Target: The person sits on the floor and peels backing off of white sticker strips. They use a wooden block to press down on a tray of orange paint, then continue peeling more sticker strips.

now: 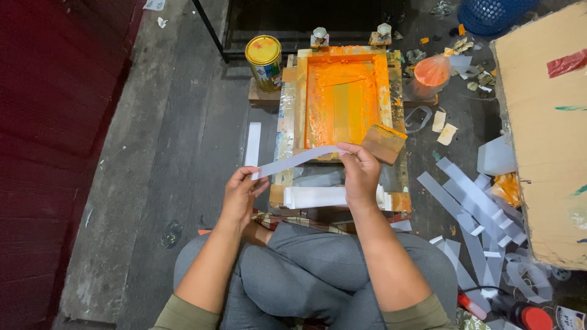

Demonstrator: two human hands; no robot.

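A pale grey strip (293, 161) stretches between my two hands, held above the near edge of a wooden screen-printing frame (287, 116) covered in orange ink. My left hand (243, 189) pinches the strip's left end. My right hand (359, 171) pinches its right end. A brown squeegee block (384, 143) with an orange edge rests on the frame's right side, just beyond my right hand. A stack of white strips (315, 197) lies under the frame near my knees.
A yellow-lidded tin (264, 60) stands left of the frame. An orange-stained plastic bag (431, 72) sits to the right. Several grey strips (471, 201) lie scattered on the floor at right, beside a large cardboard sheet (544, 134). A white strip (253, 143) lies at left.
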